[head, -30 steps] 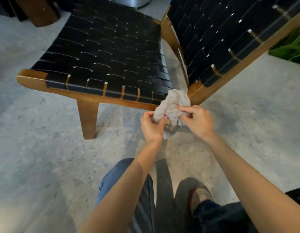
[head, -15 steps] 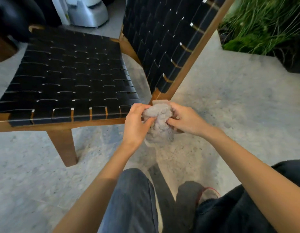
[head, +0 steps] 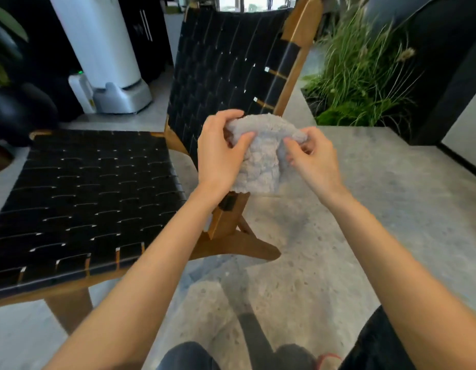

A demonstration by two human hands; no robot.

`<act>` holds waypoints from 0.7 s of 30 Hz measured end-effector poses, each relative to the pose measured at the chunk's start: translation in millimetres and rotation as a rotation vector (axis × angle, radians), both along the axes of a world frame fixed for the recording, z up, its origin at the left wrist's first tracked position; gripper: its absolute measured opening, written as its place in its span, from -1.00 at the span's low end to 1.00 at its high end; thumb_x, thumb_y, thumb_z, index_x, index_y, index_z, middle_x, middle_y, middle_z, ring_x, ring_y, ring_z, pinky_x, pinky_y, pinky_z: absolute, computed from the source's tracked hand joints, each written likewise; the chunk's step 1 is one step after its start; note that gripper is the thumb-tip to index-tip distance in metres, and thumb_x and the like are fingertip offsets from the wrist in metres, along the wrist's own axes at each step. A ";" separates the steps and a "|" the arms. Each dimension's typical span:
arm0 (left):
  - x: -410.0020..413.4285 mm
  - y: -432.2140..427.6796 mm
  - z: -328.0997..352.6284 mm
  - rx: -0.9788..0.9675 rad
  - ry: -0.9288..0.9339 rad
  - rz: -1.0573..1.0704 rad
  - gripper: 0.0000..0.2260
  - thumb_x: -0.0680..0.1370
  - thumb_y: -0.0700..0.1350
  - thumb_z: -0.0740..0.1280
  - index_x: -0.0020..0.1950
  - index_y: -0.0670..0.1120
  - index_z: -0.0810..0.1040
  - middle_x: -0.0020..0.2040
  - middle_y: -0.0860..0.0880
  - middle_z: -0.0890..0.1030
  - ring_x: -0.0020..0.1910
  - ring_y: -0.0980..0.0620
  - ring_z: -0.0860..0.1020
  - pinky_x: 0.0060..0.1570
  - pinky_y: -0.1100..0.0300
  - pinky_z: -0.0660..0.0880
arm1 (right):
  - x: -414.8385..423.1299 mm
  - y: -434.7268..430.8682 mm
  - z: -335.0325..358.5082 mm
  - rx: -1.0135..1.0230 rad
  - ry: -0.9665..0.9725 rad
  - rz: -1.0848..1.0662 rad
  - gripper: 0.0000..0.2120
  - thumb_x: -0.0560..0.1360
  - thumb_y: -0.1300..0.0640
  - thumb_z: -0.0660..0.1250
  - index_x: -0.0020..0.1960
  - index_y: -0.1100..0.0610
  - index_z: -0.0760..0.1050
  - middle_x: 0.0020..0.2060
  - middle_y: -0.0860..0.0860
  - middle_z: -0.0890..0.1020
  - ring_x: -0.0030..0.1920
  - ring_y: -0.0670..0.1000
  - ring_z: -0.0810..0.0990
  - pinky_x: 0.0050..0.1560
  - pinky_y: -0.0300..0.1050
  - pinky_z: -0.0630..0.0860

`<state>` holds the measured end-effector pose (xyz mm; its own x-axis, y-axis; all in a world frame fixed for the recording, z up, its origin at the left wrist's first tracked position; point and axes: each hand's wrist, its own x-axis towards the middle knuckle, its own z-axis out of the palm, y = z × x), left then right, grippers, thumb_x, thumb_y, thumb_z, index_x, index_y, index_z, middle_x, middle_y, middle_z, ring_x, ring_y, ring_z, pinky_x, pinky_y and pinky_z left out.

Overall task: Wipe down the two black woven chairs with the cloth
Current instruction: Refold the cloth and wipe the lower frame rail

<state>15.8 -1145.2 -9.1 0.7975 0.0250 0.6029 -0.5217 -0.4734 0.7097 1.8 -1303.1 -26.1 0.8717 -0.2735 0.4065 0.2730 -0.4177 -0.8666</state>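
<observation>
Cloth (head: 260, 156) is pinched by both the left hand (head: 220, 153) and right hand (head: 314, 161), getting bunched up. Next, it probably needs pressing onto the chair (head: 226, 73).
</observation>
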 end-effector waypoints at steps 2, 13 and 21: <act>10.8 -14.3 21.9 -0.038 -0.066 -0.005 -0.69 0.51 -0.11 0.41 0.22 -0.10 0.49 0.15 0.00 0.52 0.10 0.13 0.49 0.13 0.20 0.49 | 7.9 -0.5 13.6 0.114 -0.059 -0.041 -0.87 0.56 0.08 0.30 -0.13 0.10 0.42 -0.23 0.21 0.57 -0.16 0.23 0.57 -0.08 0.23 0.52; 60.9 -74.8 101.1 -0.274 -0.232 0.007 -0.75 0.53 -0.17 0.38 0.19 -0.19 0.53 0.09 -0.05 0.58 0.04 0.10 0.54 0.08 0.20 0.50 | 63.6 -18.2 85.9 0.431 -0.319 0.101 -0.62 0.61 0.18 0.23 0.39 0.09 0.23 0.12 -0.02 0.50 0.08 -0.25 0.52 0.10 -0.29 0.51; 69.3 -95.9 90.5 -0.186 -0.300 -0.058 -0.61 0.55 -0.18 0.36 0.38 -0.19 0.45 0.31 -0.10 0.53 0.28 0.07 0.50 0.26 0.16 0.46 | 85.6 -16.8 74.2 0.239 -0.361 0.216 -0.48 0.65 0.25 0.10 0.56 0.06 0.03 0.43 -0.20 0.30 0.34 -0.25 0.37 0.39 -0.10 0.35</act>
<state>85.1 -1241.1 81.4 0.5887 0.1163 0.8000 -0.7423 -0.3140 0.5919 87.4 -1320.0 48.1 0.7334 -0.2246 0.6416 0.6328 -0.1193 -0.7651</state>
